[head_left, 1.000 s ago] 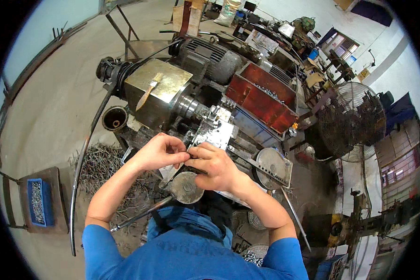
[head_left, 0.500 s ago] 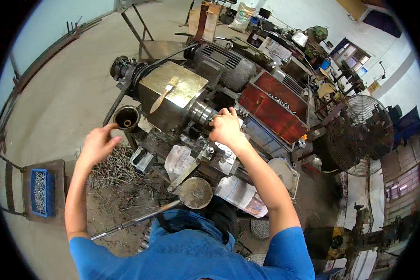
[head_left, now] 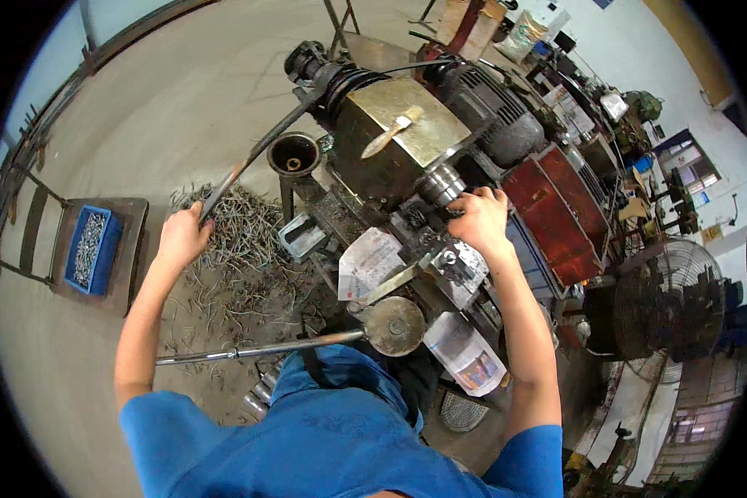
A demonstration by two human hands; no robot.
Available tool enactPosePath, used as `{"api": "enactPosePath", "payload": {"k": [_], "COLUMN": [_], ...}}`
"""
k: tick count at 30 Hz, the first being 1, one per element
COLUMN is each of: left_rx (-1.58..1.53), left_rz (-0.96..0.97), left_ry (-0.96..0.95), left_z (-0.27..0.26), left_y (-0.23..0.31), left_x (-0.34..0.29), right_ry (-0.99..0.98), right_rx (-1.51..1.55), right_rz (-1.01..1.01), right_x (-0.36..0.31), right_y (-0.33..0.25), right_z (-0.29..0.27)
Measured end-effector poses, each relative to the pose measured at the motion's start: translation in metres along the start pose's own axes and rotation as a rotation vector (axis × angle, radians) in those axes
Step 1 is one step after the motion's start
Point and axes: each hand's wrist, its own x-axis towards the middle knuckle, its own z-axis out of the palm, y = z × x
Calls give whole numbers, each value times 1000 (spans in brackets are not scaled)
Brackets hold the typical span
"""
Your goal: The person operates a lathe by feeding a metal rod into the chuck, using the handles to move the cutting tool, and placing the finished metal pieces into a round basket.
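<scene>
My left hand (head_left: 184,236) is closed around the lower end of a long dark lever bar (head_left: 257,151), which slopes up to the back of the machine. My right hand (head_left: 481,220) is at the front of the round metal spindle (head_left: 441,184), its fingers curled over; what lies under them is hidden. The spindle juts from the machine's boxy housing (head_left: 365,141). On the brass-coloured top plate (head_left: 432,112) rests a paintbrush (head_left: 390,134) with a wooden handle. A round metal cup (head_left: 294,154) stands between the lever and the housing.
Metal scraps (head_left: 241,220) litter the floor at left, near a blue crate (head_left: 93,249) of small metal parts. A red bin (head_left: 552,212) and caged fan (head_left: 660,303) stand at right. A rod with a round disc (head_left: 394,326) crosses before my body.
My left hand has gone from loosely open to closed on the lever, which now slants farther out to the left. My right hand stays by the spindle. The whole view has shifted.
</scene>
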Motion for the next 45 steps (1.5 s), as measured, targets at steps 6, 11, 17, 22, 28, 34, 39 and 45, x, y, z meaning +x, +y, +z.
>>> {"api": "enactPosePath", "payload": {"k": [6, 11, 17, 22, 28, 34, 39, 45], "left_rx": [468, 448, -309, -342, 400, 334, 121, -90], "left_rz": [16, 36, 294, 50, 670, 546, 357, 253], "left_ry": [98, 28, 689, -326, -460, -426, -343, -305], "left_z": [-3, -8, 34, 184, 188, 197, 181, 166], "left_y": [-123, -135, -25, 66, 90, 87, 68, 28], "left_x": [98, 130, 110, 69, 100, 103, 95, 75], "right_ry": [-41, 15, 250, 435, 282, 81, -300, -233], "right_rx": [57, 80, 175, 260, 286, 97, -63, -69], "right_rz": [88, 49, 28, 55, 444, 1059, 1586, 1536], "right_x": [4, 3, -31, -108, -260, -430, -589, -595], "right_y": [-6, -3, 0, 24, 69, 99, 84, -10], "right_z": [-7, -2, -26, -50, -33, 11, 61, 54]}}
